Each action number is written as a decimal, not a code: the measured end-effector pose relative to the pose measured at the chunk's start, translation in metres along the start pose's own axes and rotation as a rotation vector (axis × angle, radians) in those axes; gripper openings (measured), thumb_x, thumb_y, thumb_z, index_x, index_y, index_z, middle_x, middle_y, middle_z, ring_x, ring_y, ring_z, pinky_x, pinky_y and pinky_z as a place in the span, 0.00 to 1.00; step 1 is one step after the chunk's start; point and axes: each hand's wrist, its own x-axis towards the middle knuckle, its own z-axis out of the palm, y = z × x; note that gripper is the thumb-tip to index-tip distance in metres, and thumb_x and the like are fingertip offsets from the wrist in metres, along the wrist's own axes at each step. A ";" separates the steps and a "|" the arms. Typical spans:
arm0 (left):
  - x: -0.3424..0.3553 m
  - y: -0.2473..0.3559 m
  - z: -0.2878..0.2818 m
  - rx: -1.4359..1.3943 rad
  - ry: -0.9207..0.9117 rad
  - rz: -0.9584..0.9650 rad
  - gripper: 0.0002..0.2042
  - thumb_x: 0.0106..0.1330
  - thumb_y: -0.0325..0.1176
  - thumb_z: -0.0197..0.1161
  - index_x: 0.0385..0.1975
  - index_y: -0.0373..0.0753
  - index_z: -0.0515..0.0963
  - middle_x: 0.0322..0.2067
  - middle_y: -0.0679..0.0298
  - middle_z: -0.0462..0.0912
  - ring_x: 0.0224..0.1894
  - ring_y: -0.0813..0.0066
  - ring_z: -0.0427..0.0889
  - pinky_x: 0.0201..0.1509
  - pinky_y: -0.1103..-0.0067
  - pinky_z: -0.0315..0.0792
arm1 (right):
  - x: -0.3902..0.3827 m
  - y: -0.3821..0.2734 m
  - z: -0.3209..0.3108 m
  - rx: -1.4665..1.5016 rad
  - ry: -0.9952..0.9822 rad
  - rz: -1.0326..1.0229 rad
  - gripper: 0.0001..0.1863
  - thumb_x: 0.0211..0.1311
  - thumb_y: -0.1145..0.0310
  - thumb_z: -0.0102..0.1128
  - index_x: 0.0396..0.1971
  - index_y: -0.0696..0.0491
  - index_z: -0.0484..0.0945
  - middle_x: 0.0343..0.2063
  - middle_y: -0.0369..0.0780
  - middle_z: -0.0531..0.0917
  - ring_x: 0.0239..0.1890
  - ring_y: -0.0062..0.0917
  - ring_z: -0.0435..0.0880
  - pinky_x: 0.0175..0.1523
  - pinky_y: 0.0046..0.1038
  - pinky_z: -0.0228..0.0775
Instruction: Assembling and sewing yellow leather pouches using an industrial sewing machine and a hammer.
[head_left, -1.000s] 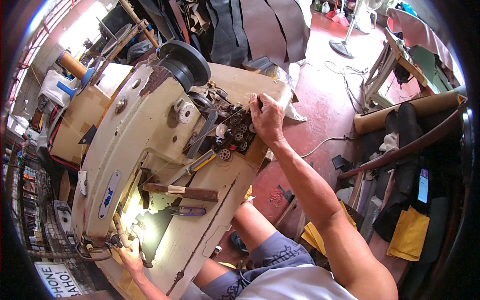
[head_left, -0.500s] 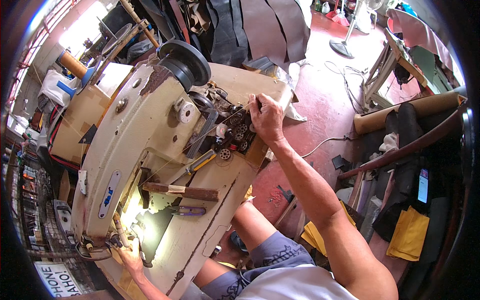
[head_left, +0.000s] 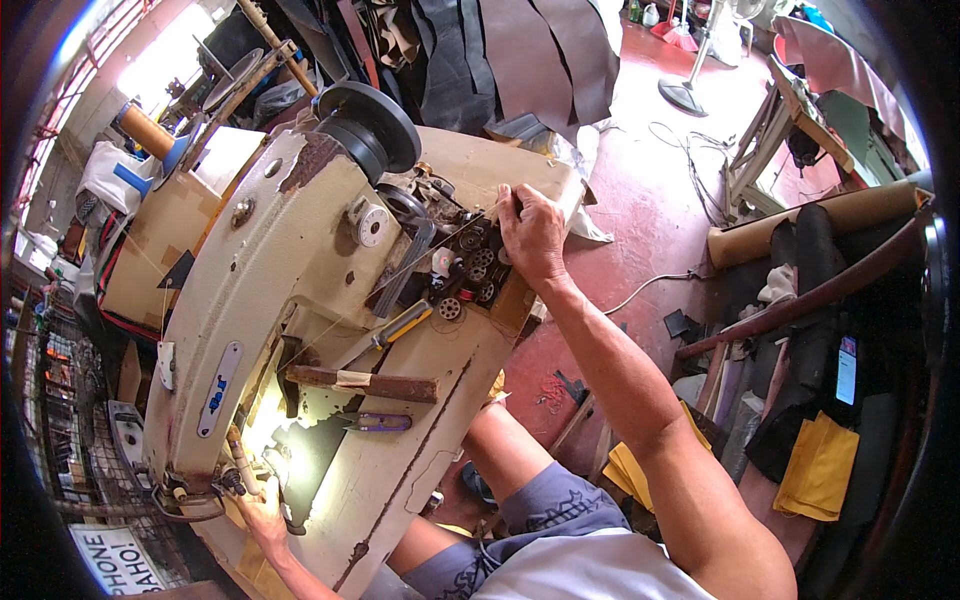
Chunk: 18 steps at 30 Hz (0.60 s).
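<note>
A worn cream sewing machine (head_left: 215, 320) stands on its table in front of me. My left hand (head_left: 262, 518) is at the lower end of the machine head, by the needle area under a bright lamp, fingers closed; what they hold is too small to make out. Over the far right part of the table, my right hand (head_left: 533, 232) pinches a thin thread (head_left: 408, 268), which runs taut down toward the needle area. Beneath that hand lies a heap of metal bobbins (head_left: 478, 262). Closer to me are a yellow-handled screwdriver (head_left: 402, 324), a wooden-handled tool (head_left: 365, 384) and purple thread snips (head_left: 380, 422).
A black handwheel (head_left: 375, 125) tops the machine, with an orange thread cone (head_left: 145, 128) at its left. Leather sheets (head_left: 540, 60) hang behind. On the right, a rolled material (head_left: 815, 232) and yellow pieces (head_left: 817, 468) lie beside a rail. A cable (head_left: 650, 288) crosses the red floor.
</note>
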 end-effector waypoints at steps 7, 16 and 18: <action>0.003 0.001 -0.004 -0.036 -0.093 -0.042 0.33 0.62 0.20 0.58 0.70 0.38 0.60 0.38 0.68 0.79 0.30 0.82 0.72 0.34 0.81 0.68 | 0.001 0.001 0.004 -0.010 0.026 0.029 0.16 0.66 0.63 0.56 0.22 0.58 0.75 0.22 0.51 0.79 0.30 0.48 0.80 0.38 0.43 0.70; -0.003 0.023 -0.005 0.166 -0.028 -0.132 0.05 0.65 0.25 0.62 0.37 0.32 0.74 0.36 0.65 0.79 0.35 0.77 0.75 0.41 0.78 0.70 | -0.001 0.004 0.002 0.008 -0.003 -0.033 0.15 0.65 0.63 0.57 0.22 0.58 0.74 0.22 0.49 0.79 0.30 0.47 0.79 0.38 0.42 0.69; -0.005 0.027 -0.003 0.198 -0.022 -0.162 0.05 0.65 0.25 0.62 0.37 0.32 0.75 0.35 0.65 0.79 0.34 0.78 0.75 0.41 0.78 0.70 | -0.001 0.005 0.001 0.012 -0.006 -0.049 0.15 0.65 0.63 0.57 0.22 0.58 0.74 0.23 0.49 0.79 0.30 0.46 0.79 0.38 0.42 0.69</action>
